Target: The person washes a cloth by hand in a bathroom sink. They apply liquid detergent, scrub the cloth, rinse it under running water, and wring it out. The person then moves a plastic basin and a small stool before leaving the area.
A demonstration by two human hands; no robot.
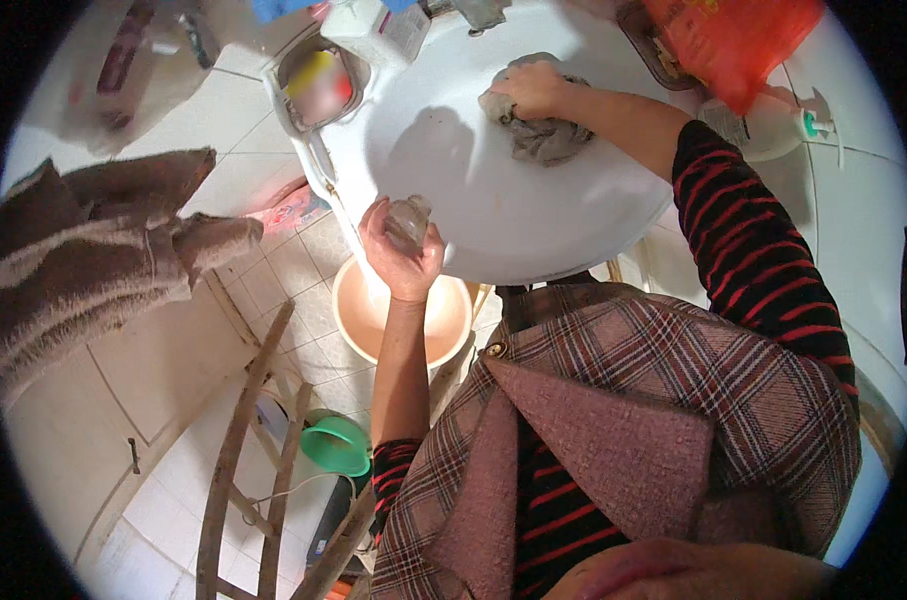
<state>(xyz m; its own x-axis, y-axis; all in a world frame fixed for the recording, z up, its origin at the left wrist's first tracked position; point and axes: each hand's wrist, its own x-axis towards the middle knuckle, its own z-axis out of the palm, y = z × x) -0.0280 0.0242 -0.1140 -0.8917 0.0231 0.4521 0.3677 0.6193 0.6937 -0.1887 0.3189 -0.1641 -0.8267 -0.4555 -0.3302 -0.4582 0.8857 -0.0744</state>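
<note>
My right hand (534, 88) grips a wet grey cloth (551, 141) bunched against the inside of a white washbasin (498, 214), towards its upper right. Over the basin's left rim, my left hand (402, 251) is turned palm up, with fingers curled around a small translucent object (408, 219), perhaps a glass or plastic container; its exact kind is unclear. The hand's shadow falls on the basin wall. Below the left hand, a peach-coloured plastic tub (341, 315) stands on the tiled floor, partly hidden by my forearm.
A white bottle (375, 31) and a soap dish (356, 97) are at the upper left rim. A metal tap (482, 13) sits at the top. At the right are a red plastic bag (731, 45) and a pump bottle (768, 131). A wooden frame (232, 450) and green bowl (336, 446) stand lower left.
</note>
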